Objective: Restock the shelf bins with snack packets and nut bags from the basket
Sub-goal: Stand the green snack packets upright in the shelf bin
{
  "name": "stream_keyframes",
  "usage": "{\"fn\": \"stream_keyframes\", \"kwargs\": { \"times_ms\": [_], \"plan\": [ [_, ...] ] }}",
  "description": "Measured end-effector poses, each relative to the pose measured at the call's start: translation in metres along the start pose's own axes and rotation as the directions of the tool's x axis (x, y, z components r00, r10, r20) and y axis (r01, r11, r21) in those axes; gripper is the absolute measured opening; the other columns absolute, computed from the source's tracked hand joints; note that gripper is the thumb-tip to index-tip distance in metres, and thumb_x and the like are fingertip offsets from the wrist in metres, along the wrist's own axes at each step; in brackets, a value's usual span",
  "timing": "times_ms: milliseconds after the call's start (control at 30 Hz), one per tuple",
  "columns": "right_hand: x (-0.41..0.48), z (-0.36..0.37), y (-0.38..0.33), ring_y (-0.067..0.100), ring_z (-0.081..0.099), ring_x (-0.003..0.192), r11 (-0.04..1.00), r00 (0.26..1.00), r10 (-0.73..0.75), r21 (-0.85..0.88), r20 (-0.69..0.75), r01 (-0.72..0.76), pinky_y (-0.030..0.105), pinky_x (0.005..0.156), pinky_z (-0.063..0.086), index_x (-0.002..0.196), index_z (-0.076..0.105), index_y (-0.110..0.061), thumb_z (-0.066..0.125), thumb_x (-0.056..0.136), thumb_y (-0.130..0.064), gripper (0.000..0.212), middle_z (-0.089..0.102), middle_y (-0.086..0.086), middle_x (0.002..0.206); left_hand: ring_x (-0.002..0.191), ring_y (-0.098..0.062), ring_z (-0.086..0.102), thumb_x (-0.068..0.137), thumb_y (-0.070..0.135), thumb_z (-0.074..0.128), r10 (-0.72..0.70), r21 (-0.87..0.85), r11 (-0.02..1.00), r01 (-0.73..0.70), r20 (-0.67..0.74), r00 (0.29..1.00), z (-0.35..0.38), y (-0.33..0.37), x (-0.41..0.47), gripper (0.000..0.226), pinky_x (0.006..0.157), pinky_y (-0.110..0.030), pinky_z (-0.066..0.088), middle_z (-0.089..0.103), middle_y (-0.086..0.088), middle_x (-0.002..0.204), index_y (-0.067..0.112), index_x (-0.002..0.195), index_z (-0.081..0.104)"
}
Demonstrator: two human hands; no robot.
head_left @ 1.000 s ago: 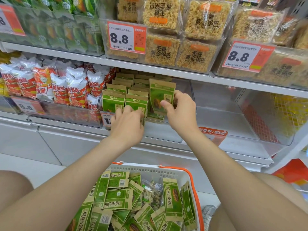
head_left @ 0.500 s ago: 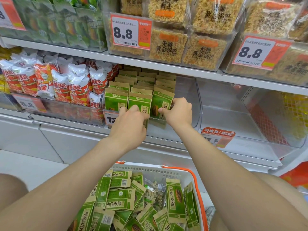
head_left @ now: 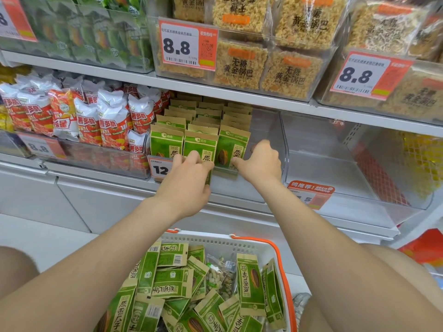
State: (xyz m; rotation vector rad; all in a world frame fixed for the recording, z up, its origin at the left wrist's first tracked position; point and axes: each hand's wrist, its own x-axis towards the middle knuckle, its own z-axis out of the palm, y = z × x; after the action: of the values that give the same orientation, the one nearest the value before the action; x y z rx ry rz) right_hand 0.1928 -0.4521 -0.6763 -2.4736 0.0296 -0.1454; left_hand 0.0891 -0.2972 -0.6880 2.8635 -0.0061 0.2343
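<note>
Green and tan seed packets stand in three rows inside a clear shelf bin [head_left: 268, 130] on the middle shelf. My left hand [head_left: 189, 180] pinches the front middle packet [head_left: 200, 149] near its lower edge. My right hand [head_left: 262, 161] grips the front right packet [head_left: 233, 148] at its right side, thumb on its face. Below, a white basket with an orange rim [head_left: 279, 255] holds several more green packets [head_left: 172, 281] and a clear bag of nuts [head_left: 219, 279].
A clear bin [head_left: 340, 164] to the right has nothing in it. Red and white snack bags [head_left: 91, 118] fill the bin on the left. Rice crust packs [head_left: 263, 65] and price tags sit on the shelf above. My knees flank the basket.
My right hand has lowered the right packet down into the front of the bin, upright beside the others. My left hand stays on the middle packet.
</note>
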Motion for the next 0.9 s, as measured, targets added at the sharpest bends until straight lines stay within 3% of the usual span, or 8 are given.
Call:
{"fn": "stream_keyframes", "kwargs": {
  "times_ms": [133,300,367,467,567,667,800,900],
  "plan": [
    [-0.015,-0.012,0.001,0.037,0.065,0.100,0.965,0.977,-0.207,-0.176,-0.053,0.195,0.035,0.068,0.042,0.113,0.056,-0.008,0.069,0.096,-0.028,0.029,0.062,0.009,0.101,0.116,-0.030,0.039,0.096,0.022,0.061,-0.013,-0.036,0.999,0.010,-0.089,0.996,0.007,-0.004,0.000,0.044,0.101,-0.045,0.045,0.047,-0.003,0.124,0.022,0.140,0.057],
    [-0.043,-0.023,-0.001,0.034,0.065,0.085,0.844,0.881,-0.473,-0.280,0.010,0.457,0.038,0.066,0.053,0.100,0.067,-0.018,0.054,0.092,-0.023,0.017,0.069,0.007,0.091,0.093,-0.027,0.040,0.084,0.026,0.063,0.034,0.066,0.998,-0.012,-0.342,0.939,0.027,-0.005,-0.006,0.014,0.077,-0.044,0.042,0.047,-0.001,0.095,0.021,0.092,0.052],
    [-0.057,-0.022,0.005,0.034,0.065,0.080,0.830,0.868,-0.479,-0.254,0.133,0.497,0.041,0.066,0.058,0.094,0.069,-0.020,0.054,0.089,-0.026,0.017,0.068,0.005,0.084,0.084,-0.028,0.051,0.086,0.036,0.059,0.078,0.100,0.993,-0.058,-0.207,0.975,0.041,-0.003,-0.013,0.015,0.072,-0.042,0.044,0.054,0.001,0.082,0.022,0.085,0.053],
    [-0.074,-0.018,0.016,0.034,0.062,0.082,0.742,0.816,-0.435,-0.363,0.381,0.564,0.036,0.065,0.050,0.096,0.066,-0.016,0.058,0.090,-0.026,0.014,0.059,0.005,0.085,0.085,-0.031,0.065,0.091,0.043,0.055,0.038,0.089,0.994,-0.057,0.208,0.978,0.067,0.006,-0.029,0.020,0.069,-0.037,0.049,0.067,-0.001,0.086,0.024,0.090,0.060],
    [-0.087,-0.016,0.025,0.032,0.053,0.078,0.664,0.752,-0.309,-0.435,0.582,0.609,0.034,0.063,0.037,0.091,0.050,-0.015,0.058,0.094,-0.018,0.009,0.039,0.002,0.079,0.104,-0.030,0.066,0.096,0.039,0.054,0.063,0.138,0.977,-0.164,0.543,0.837,0.099,0.013,-0.046,0.023,0.080,-0.035,0.051,0.070,-0.004,0.112,0.025,0.108,0.067],
    [-0.094,-0.016,0.030,0.024,0.050,0.067,0.594,0.698,-0.190,-0.485,0.691,0.642,0.031,0.054,0.034,0.081,0.046,-0.013,0.056,0.095,-0.009,0.017,0.043,0.003,0.081,0.119,-0.026,0.061,0.103,0.033,0.051,0.085,0.047,0.982,-0.185,0.760,0.644,0.128,0.018,-0.061,0.033,0.097,-0.039,0.051,0.064,-0.002,0.134,0.026,0.134,0.060],
    [-0.090,-0.023,0.025,0.019,0.048,0.064,0.595,0.686,-0.145,-0.491,0.713,0.636,0.030,0.052,0.033,0.078,0.043,-0.015,0.051,0.096,-0.007,0.022,0.048,0.003,0.086,0.129,-0.026,0.057,0.105,0.019,0.050,0.141,-0.079,0.985,-0.151,0.873,0.467,0.164,0.033,-0.082,0.051,0.096,-0.038,0.048,0.054,-0.003,0.151,0.027,0.154,0.040],
    [-0.088,-0.026,0.020,0.020,0.046,0.066,0.620,0.707,-0.167,-0.484,0.688,0.617,0.032,0.052,0.031,0.078,0.038,-0.017,0.049,0.097,-0.007,0.024,0.040,0.002,0.085,0.146,-0.026,0.043,0.100,0.005,0.051,0.182,-0.143,0.981,-0.130,0.914,0.362,0.185,0.041,-0.092,0.077,0.112,-0.043,0.045,0.035,0.002,0.167,0.039,0.162,0.021]
  ]
}}
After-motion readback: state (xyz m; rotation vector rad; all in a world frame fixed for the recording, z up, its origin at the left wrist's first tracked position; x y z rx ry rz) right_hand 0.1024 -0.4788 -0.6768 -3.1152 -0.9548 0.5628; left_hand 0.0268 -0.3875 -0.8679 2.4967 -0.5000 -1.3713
